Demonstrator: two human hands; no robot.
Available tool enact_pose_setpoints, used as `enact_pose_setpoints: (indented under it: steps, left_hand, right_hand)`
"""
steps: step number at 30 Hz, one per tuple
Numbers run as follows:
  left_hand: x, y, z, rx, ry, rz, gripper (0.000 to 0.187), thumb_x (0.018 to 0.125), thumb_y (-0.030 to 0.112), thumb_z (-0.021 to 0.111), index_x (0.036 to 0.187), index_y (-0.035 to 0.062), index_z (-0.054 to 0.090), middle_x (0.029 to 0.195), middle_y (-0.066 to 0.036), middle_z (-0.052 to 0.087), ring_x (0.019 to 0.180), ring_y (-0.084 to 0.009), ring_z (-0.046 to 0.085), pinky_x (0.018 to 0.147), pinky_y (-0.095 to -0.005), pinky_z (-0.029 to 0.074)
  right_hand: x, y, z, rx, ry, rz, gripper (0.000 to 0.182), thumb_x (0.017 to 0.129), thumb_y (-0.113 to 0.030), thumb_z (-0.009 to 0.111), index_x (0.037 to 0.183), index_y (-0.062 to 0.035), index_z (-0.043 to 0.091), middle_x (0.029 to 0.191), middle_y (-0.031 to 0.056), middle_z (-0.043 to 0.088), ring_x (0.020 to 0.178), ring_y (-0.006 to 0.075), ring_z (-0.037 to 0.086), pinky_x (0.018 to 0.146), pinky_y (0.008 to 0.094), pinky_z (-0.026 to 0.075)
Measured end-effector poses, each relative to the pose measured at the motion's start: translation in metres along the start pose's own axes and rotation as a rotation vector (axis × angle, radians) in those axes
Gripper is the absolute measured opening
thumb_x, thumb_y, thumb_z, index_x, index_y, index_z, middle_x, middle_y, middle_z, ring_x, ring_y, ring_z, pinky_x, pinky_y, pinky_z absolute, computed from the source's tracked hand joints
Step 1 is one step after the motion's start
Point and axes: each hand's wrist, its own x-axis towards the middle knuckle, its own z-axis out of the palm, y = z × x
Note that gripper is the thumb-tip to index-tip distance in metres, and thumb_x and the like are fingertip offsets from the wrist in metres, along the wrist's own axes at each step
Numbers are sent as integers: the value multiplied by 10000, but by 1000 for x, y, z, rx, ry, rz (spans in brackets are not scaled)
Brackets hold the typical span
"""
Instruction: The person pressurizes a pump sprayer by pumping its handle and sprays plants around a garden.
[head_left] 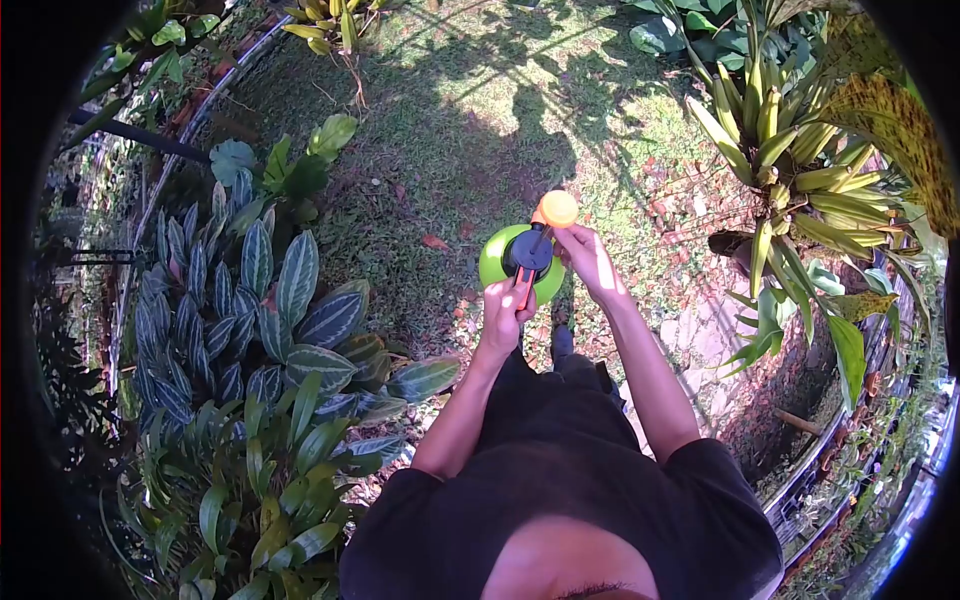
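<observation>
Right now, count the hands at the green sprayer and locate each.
2: the left hand on the red handle, the right hand at the orange nozzle. No other hand shows.

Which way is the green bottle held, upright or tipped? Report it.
Roughly upright: the black top faces the head camera, and the green body shows beneath it. A slight lean cannot be told from this view.

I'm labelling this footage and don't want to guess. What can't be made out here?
All in the head view:
Green container: underside, hidden by its own upper part.
Right hand: exact fingertip contact beside the orange nozzle, too small to tell.
Strap-leaved plant: lower part, cut off by the bottom edge.
</observation>
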Motion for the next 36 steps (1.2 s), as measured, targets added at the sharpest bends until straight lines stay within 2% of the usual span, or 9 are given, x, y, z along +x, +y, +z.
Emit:
enact_pose_setpoints:
  steps: [7, 15, 19, 23, 26, 30, 31, 34, 36]
  left_hand:
    - [11, 14, 20, -86, 178, -195, 491, 979, 264, 519, 518, 100, 469, 459, 51, 420, 406, -35, 365, 404, -231, 250]
    - [6, 2, 30, 17, 122, -246, 535, 978, 318, 444, 500, 79, 439, 442, 14, 403, 380, -72, 338, 389, -249, 236]
    - [6, 2, 28, 62, 117, -183, 605, 1003, 408, 411, 487, 92, 415, 443, 32, 367, 392, -63, 310, 398, -253, 202]
    - [3, -2, 26, 16, 91, -142, 551, 968, 377, 513, 505, 88, 441, 476, 42, 401, 442, -52, 340, 437, -258, 241]
    - [3, -2, 21, 39, 76, -158, 519, 948, 366, 554, 518, 92, 452, 485, 42, 415, 448, -50, 355, 440, -253, 256]
    - [6, 3, 10, 59, 14, -128, 482, 936, 349, 577, 539, 94, 473, 495, 47, 426, 462, -44, 371, 444, -248, 266]
    - [7, 6, 9, 65, -3, -126, 478, 935, 347, 578, 543, 93, 476, 497, 48, 425, 463, -43, 370, 445, -248, 265]
    - [5, 7, 6, 85, -21, -127, 468, 933, 338, 580, 553, 83, 483, 500, 52, 421, 467, -46, 369, 448, -253, 266]
    - [7, 4, 5, 123, -31, -111, 458, 926, 328, 589, 559, 74, 484, 507, 54, 424, 474, -51, 373, 452, -262, 271]
  right_hand:
    - [-6, -4, 7, 40, 102, -154, 193, 945, -114, 536, 932, 67, 602, 933, 46, 562, 885, 124, 540, 817, 253, 406]
    - [-18, 8, 16, 244, 239, -135, 195, 925, -93, 517, 903, 88, 584, 943, 48, 554, 918, 118, 533, 871, 239, 380]
    - [-14, 4, 14, 217, 269, -30, 236, 954, -135, 499, 877, 63, 602, 906, 30, 534, 862, 86, 502, 806, 242, 381]
    - [10, 17, 10, 119, 262, 25, 306, 954, -252, 546, 833, 15, 636, 636, -53, 473, 650, 56, 470, 603, 240, 358]
    - [20, 16, -5, 241, 112, 153, 258, 949, -186, 526, 1019, 6, 683, 825, 4, 650, 726, 53, 570, 688, 212, 455]
    - [14, 2, -27, 468, -178, 135, 279, 930, -200, 593, 1106, 7, 656, 858, 18, 668, 733, 67, 589, 697, 212, 484]
    - [4, -21, -20, 500, -125, 141, 232, 945, -253, 608, 967, -26, 649, 836, 5, 642, 675, 61, 573, 642, 194, 458]
    - [-8, -36, -33, 263, -101, 32, 225, 967, -237, 570, 1003, -25, 638, 852, -4, 635, 699, 59, 579, 643, 198, 450]
    - [-6, -46, -27, -63, 234, -282, 271, 984, -266, 519, 992, -25, 642, 795, 2, 603, 706, 115, 600, 618, 283, 455]
